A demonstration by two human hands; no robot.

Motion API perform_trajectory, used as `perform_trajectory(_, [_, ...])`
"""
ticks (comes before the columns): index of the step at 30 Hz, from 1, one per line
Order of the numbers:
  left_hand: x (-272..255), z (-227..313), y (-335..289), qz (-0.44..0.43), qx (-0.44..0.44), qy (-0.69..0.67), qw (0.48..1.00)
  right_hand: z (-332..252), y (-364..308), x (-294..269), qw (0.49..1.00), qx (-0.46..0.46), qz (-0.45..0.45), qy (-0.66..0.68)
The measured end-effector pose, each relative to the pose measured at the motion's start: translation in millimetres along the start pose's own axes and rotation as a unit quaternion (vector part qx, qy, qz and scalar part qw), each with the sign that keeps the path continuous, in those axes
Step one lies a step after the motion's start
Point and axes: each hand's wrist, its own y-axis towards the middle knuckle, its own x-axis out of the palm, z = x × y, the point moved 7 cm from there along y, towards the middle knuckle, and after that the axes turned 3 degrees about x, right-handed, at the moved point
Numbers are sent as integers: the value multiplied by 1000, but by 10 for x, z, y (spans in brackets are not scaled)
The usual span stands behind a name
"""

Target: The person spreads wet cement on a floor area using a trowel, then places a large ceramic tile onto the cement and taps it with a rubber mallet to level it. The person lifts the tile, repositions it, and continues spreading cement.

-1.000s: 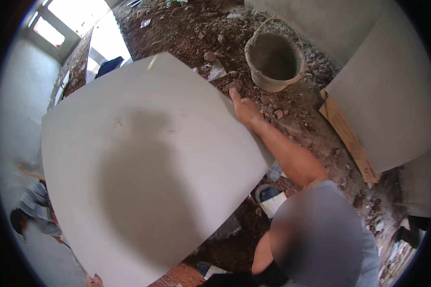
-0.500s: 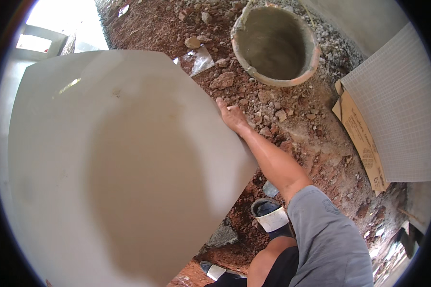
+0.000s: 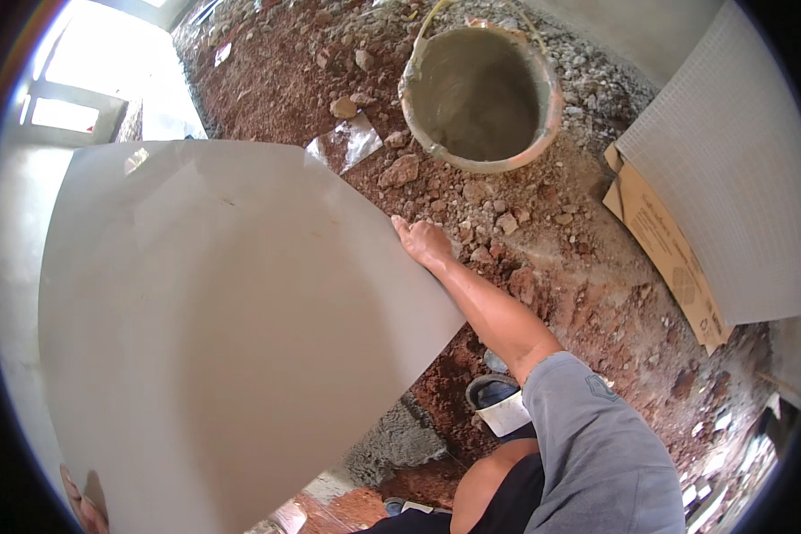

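Observation:
A large, smooth, pale grey tile (image 3: 267, 294) fills the left and middle of the view, with my shadow across its face. My right hand (image 3: 425, 242) grips its right edge, the thumb side lying along the rim and the other fingers partly hidden. At the lower left, my left hand (image 3: 84, 503) holds the opposite edge; only some of its fingers show. A patch of wet grey mortar (image 3: 392, 445) lies under the tile's near right edge, by my knee and sandalled foot.
Beyond my right hand stands a bucket (image 3: 481, 98) holding grey mortar. Another tile with a gridded face (image 3: 721, 178) leans at the right with a cardboard sheet (image 3: 663, 240). Red soil and stones (image 3: 552, 222) cover the ground; a clear plastic scrap (image 3: 347, 142) lies near the tile.
The tile's far edge has come lower in view, and my right hand has shifted slightly left and nearer with it. My left hand and more of the mortar now show.

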Motion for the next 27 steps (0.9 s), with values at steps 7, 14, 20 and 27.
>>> perform_trajectory(7, [900, 735, 507, -46, -79, -229, 969, -951, -1387, -809, 943, -269, -80, 179])
perform_trajectory(14, [1211, 1834, 1099, 109, 28, -188, 976, -1722, -3256, -1822, 743, -633, 102, 191])
perform_trajectory(20, [1477, 2363, 1226, 25, 160, -228, 960, -1774, -3204, -1983, 778, -574, 194, 165])
perform_trajectory(27, [1915, 805, 388, 179, -54, -458, 869, -1373, -2897, -2129, 841, -405, 281, 223])
